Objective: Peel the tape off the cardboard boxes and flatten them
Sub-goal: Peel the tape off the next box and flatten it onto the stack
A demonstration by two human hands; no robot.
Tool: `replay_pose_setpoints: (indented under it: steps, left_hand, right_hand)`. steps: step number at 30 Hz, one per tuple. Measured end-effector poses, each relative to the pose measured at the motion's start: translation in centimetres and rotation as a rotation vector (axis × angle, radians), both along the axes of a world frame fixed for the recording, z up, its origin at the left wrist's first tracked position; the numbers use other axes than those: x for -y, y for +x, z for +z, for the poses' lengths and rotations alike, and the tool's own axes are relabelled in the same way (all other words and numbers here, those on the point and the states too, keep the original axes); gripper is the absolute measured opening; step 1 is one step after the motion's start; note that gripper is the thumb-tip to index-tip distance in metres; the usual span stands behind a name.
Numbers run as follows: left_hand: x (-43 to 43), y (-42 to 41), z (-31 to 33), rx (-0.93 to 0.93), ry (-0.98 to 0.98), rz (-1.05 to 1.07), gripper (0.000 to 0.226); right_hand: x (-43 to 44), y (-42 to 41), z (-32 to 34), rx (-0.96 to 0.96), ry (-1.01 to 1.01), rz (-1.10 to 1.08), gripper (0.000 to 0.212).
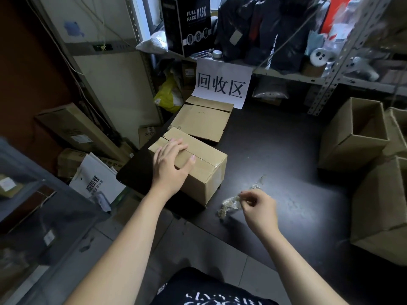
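Brown closed cardboard box [204,172] sits by the dark table's [275,146] nine-o'clock edge. The left hand [170,165] lies flat on top, fingers spread, hiding part of the lid. At five o'clock, the right hand [257,208] pinches crumpled clear tape [229,204]. Tabletop stretches toward three o'clock, where open boxes [352,137] run off-frame.

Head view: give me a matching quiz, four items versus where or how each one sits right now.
Items:
1. closed box
2. flattened cardboard
3. open box
4. crumpled tape

States:
A. pinched by the right hand
B. under the left hand, which rests on its top
C. lying flat just below the paper sign
D. standing at the right side of the table, top open

Pairs: 1-B, 2-C, 3-D, 4-A
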State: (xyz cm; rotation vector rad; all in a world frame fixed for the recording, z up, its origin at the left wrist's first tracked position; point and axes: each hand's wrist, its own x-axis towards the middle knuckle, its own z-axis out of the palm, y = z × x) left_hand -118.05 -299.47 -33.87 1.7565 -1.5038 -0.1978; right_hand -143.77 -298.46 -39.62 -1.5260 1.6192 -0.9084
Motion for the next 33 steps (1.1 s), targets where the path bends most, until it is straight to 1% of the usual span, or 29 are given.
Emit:
replay_pose_setpoints:
  steps: [2,4,7,10,12,13,15,17,18,19,20,21,22,23,24,25,26,27,30,33]
  left_hand:
    - [0.0,0.0,0.1,0.002,0.009,-0.003,0.044]
    - [0.0,0.0,0.1,0.005,0.018,-0.001,0.044]
    - [0.1,0.1,0.1,0.008,0.031,0.000,0.045]
    - [0.1,0.2,0.1,0.001,0.019,-0.013,0.046]
    - [0.0,0.3,0.0,-0.025,0.004,-0.026,0.049]
    - [-0.1,0.3,0.0,-0.047,-0.001,-0.029,0.051]
    - [-0.3,0.3,0.3,-0.157,-0.052,-0.017,0.050]
    - [-0.9,0.1,0.6,-0.252,-0.216,0.070,0.049]
    - [-1.1,0.0,0.8,-0.272,-0.295,0.167,0.048]
    - [-1.2,0.1,1.0,-0.292,-0.331,0.278,0.048]
    - [-1.2,0.5,1.1,-0.324,-0.322,0.374,0.051]
    - [-1.1,0.9,1.4,-0.379,-0.252,0.443,0.056]
    - [-0.9,1.5,1.6,-0.447,-0.130,0.475,0.062]
    - [-0.7,2.1,1.8,-0.516,-0.003,0.471,0.064]
    - [-0.5,2.7,2.0,-0.590,0.089,0.434,0.062]
    - [-0.4,3.1,2.2,-0.664,0.140,0.383,0.056]
    - [-0.2,3.5,2.3,-0.705,0.151,0.342,0.051]
    - [-0.1,3.8,2.4,-0.716,0.142,0.317,0.048]
    - [0.3,4.8,3.1,-0.672,0.072,0.269,0.043]
    - [0.9,5.4,4.5,-0.576,-0.085,0.182,0.044]
  right_hand:
    - [0.2,0.5,-0.1,-0.058,0.043,0.050,0.026]
    - [0.4,0.8,0.1,-0.109,0.101,0.106,0.027]
    - [0.6,1.0,0.0,-0.122,0.118,0.155,0.028]
    - [0.8,1.2,0.1,-0.102,0.014,0.125,0.030]
    - [1.1,1.6,0.9,-0.036,-0.083,0.067,0.033]
    - [1.3,1.9,1.7,0.017,-0.133,0.043,0.034]
    - [1.9,2.9,3.7,0.101,-0.228,0.012,0.032]
    - [2.6,4.3,5.7,0.134,-0.288,0.021,0.030]
    - [3.0,5.0,6.4,0.137,-0.288,0.044,0.030]
    - [3.4,5.8,7.0,0.130,-0.274,0.079,0.031]
    - [3.8,6.6,7.3,0.113,-0.252,0.111,0.033]
    - [4.1,7.3,7.5,0.091,-0.228,0.136,0.035]
    - [4.4,7.9,7.5,0.068,-0.206,0.151,0.036]
    - [4.6,8.4,7.6,0.052,-0.183,0.159,0.037]
    - [4.8,8.9,7.7,0.047,-0.161,0.159,0.037]
    - [4.9,9.3,7.8,0.056,-0.137,0.152,0.036]
    - [5.1,9.5,7.9,0.067,-0.119,0.138,0.034]
    - [5.2,9.7,8.1,0.075,-0.110,0.121,0.033]
    - [5.7,10.1,8.6,0.110,-0.107,0.100,0.033]
    - [5.7,10.9,9.1,0.153,-0.095,0.118,0.038]
